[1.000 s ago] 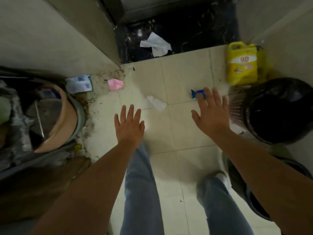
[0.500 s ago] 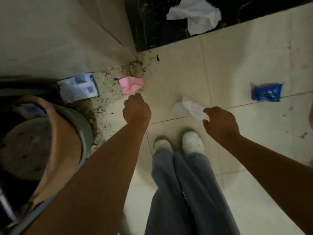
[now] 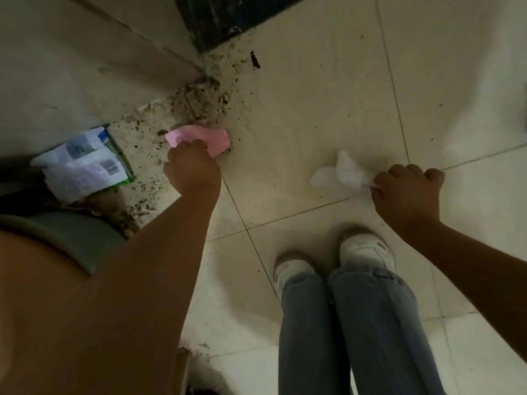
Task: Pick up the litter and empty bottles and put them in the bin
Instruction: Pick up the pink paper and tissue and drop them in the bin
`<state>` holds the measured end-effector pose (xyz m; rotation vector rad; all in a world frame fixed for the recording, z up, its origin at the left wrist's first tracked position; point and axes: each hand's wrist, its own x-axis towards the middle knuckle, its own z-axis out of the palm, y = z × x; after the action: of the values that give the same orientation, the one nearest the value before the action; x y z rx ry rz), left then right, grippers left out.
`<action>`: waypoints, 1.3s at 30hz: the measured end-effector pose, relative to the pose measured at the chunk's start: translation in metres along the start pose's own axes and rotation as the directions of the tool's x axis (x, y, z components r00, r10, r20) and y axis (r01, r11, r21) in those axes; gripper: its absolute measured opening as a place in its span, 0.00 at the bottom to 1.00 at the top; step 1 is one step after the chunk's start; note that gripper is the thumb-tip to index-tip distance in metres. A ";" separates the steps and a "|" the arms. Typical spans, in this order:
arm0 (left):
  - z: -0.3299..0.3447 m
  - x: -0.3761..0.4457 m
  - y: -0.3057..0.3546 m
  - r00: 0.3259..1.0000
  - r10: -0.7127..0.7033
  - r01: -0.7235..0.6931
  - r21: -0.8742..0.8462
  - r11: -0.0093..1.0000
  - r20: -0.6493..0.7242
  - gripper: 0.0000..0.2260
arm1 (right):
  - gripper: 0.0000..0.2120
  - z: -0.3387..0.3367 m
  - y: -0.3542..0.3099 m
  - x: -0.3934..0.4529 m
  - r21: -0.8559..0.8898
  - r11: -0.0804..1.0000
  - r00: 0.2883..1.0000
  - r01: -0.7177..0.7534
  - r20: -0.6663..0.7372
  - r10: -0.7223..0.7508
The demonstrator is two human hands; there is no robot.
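Note:
A crumpled pink paper (image 3: pixel 199 138) lies on the dirty tiles by the wall corner, and my left hand (image 3: pixel 192 166) is closed over its near edge. A crumpled white tissue (image 3: pixel 340 173) lies on the tile to the right; my right hand (image 3: pixel 406 188) pinches its right end. A white, blue and green wrapper (image 3: pixel 82 163) with a barcode lies flat on the floor left of the pink paper. The bin is out of view.
Dirt and crumbs (image 3: pixel 208 92) cover the floor along the wall corner. A black threshold (image 3: pixel 219 18) sits at the top. My white shoes (image 3: pixel 365 249) and jeans stand on the pale tiles at bottom centre. A grey-rimmed tub (image 3: pixel 71 238) sits at the left.
I have bent lower and the view has closed in. My left hand has reached the pink paper and closed on it. My right hand has taken hold of the white tissue.

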<state>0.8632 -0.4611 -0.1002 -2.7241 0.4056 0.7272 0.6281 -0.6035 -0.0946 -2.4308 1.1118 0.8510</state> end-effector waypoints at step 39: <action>-0.115 -0.739 0.455 0.512 0.635 -0.641 -0.234 0.731 0.578 0.16 | 0.07 -0.131 0.535 -0.503 0.591 -0.052 0.376 -0.805 0.575 0.726</action>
<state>0.1438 -0.7759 0.2855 -2.0477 1.2598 1.7452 0.0080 -0.7274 0.3005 -0.7188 2.2570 0.3951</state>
